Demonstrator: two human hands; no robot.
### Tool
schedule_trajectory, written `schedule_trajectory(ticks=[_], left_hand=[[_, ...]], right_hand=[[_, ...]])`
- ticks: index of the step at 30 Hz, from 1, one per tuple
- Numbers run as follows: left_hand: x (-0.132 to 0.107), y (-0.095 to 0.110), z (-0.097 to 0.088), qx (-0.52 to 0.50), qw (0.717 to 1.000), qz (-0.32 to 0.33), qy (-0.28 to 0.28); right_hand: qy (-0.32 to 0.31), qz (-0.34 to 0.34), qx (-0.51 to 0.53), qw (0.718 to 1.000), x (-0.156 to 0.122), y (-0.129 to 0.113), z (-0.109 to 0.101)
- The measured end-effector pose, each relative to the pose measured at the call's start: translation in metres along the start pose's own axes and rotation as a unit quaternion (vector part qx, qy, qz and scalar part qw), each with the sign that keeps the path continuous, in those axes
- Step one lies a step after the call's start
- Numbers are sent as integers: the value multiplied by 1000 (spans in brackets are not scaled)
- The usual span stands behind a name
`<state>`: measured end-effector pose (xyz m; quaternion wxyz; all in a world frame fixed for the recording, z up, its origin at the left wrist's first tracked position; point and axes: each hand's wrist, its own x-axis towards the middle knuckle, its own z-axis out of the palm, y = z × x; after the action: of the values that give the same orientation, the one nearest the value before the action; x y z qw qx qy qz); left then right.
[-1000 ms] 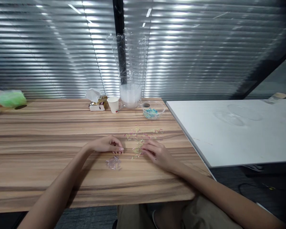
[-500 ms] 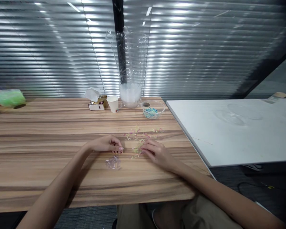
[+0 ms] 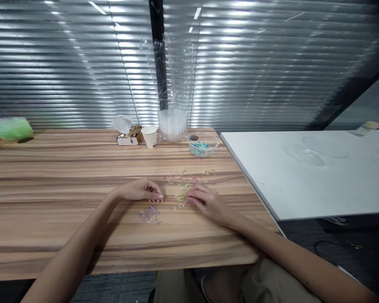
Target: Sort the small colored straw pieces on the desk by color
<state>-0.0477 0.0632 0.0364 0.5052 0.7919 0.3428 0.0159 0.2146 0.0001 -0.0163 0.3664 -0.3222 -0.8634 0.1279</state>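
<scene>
Nearby | paper cup (image 3: 149, 138), bowl (image 3: 212, 149) | right hand (image 3: 205, 203) probably hiding some yellow bits (image 3: 180, 201)

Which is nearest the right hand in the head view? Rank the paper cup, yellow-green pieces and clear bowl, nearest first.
1. Yellow-green pieces, just left of the right hand.
2. Clear bowl, beyond it.
3. Paper cup, beyond and left.

1. In comes the left arm (image 3: 78, 240), over the tabletop's (image 3: 50, 185) near edge, slanting away to a bent wrist.
2. Left hand (image 3: 140, 190) curls its fingers under, thumb aimed at the right edge.
3. Right arm (image 3: 271, 240) crosses by the near right corner.
4. Right hand (image 3: 208, 203) faces its partner, knuckles up, thumb near bent fingers; fingertip contact is unclear.
</scene>
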Motion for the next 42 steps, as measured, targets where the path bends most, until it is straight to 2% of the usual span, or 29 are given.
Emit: schedule_trajectory(ticks=[4,24,33,38,42], left_hand=[[0,0,0,-1,1000,2,-1],[0,3,1,9,1000,-9,-7],[0,1,1,3,1000,6,-5],[0,-2,1,8,1000,5,-3],[1,-7,0,-5,1000,10,-3]], right_hand=[[1,-26,-16,1000,0,0,-1],[22,-7,3,1000,-1,6,1],[40,-14,11,999,0,-2,-2],[24,-55,29,998,4,-6,-1],[-4,-88,33,996,8,-11,8]])
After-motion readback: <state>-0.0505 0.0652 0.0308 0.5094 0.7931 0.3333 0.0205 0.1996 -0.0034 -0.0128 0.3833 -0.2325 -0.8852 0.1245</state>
